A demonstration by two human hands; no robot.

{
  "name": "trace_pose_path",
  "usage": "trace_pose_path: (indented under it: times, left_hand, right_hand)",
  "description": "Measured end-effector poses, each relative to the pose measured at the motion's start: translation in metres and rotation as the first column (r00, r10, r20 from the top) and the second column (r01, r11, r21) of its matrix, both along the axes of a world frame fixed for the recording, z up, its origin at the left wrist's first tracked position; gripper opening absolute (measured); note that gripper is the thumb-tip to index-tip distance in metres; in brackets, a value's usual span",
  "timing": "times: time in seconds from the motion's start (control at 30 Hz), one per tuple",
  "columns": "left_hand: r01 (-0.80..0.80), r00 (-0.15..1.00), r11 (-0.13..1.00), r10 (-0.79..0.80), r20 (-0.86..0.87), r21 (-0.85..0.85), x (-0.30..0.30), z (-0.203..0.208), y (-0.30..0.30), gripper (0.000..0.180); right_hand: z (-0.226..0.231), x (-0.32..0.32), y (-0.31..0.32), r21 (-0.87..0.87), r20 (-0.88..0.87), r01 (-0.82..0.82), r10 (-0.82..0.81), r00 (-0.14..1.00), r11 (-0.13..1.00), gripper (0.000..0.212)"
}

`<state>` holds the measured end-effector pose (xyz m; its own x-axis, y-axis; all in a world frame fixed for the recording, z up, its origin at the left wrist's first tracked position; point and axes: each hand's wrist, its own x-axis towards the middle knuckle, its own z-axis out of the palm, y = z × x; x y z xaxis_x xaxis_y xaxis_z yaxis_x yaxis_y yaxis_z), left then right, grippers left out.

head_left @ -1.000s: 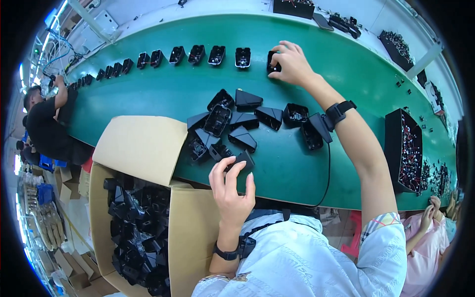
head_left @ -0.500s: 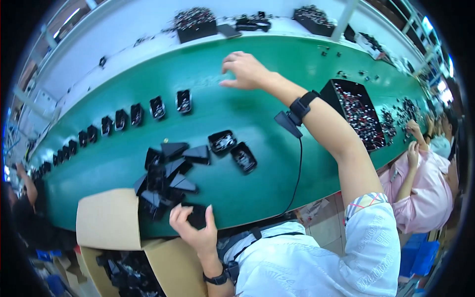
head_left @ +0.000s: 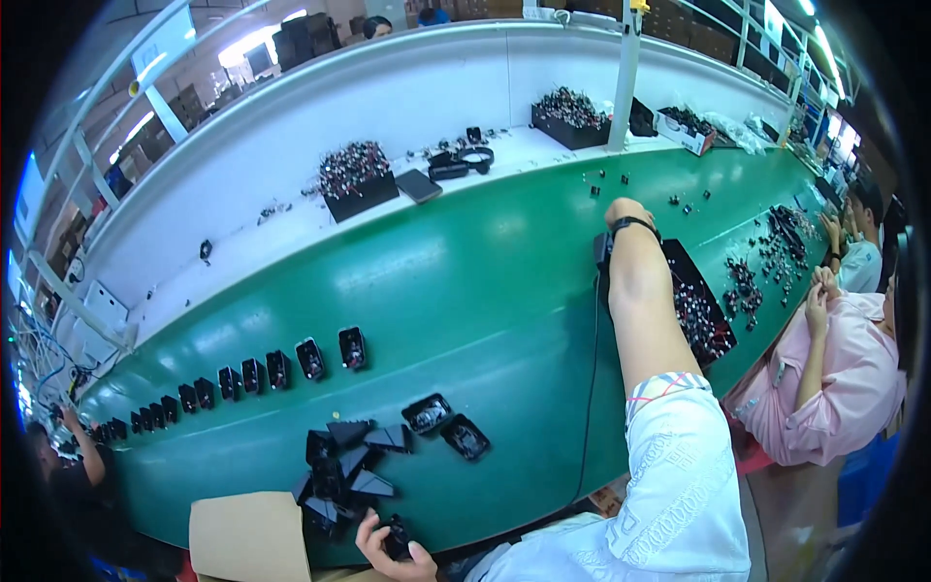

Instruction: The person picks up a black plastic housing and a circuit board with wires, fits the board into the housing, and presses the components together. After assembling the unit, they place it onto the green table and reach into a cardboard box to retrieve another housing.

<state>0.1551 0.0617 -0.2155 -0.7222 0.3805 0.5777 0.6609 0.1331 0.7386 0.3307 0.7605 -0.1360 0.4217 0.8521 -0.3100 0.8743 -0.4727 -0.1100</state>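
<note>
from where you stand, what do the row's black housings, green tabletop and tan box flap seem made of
Black open-topped housings: probably moulded plastic, slight sheen, rims catching light. Smooth green tabletop: perhaps vinyl or rubber covering, soft reflections. Tan flat box flap: likely cardboard, matte, no shine.

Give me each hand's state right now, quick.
Left hand: half-curled around a black case; firm grip cannot be told.
Right hand: near a black parts box; fingers hidden, open or closed cannot be told.

No legible text, embossed marks (head_left: 671,454) on white shirt (head_left: 655,500) unreadable
</note>
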Motion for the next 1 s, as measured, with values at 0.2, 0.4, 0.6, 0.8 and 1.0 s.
trace_pose_path:
  times: [0.2,0.4,0.6,0.8,1.0]
  left_hand:
    - [0.063,0.998,0.998,-0.063,0.02,0.01,-0.004,0.0,0.008,0.043]
    - [0.08,0.997,0.997,-0.079,0.021,-0.013,-0.007,-0.006,0.007,0.043]
    - [0.236,0.835,0.893,-0.388,0.391,0.383,-0.005,0.011,0.007,0.057]
    - [0.229,0.227,0.56,-0.826,0.516,0.796,0.018,0.015,0.016,0.064]
    - [0.433,-0.051,0.512,-0.808,0.587,0.742,0.006,0.038,0.072,0.048]
  right_hand:
    - [-0.005,0.013,0.038,0.006,-0.002,-0.161,0.161,0.987,0.987,0.032]
    - [0.016,-0.01,-0.01,0.243,0.163,-0.484,0.456,0.875,0.841,0.032]
    - [0.07,-0.04,-0.019,0.388,0.021,-0.84,0.907,0.42,0.38,0.024]
    - [0.111,-0.108,-0.258,0.577,-0.399,-0.817,0.876,-0.272,0.009,0.018]
    - [0.096,-0.066,-0.424,0.536,-0.404,-0.819,0.79,-0.461,-0.204,0.029]
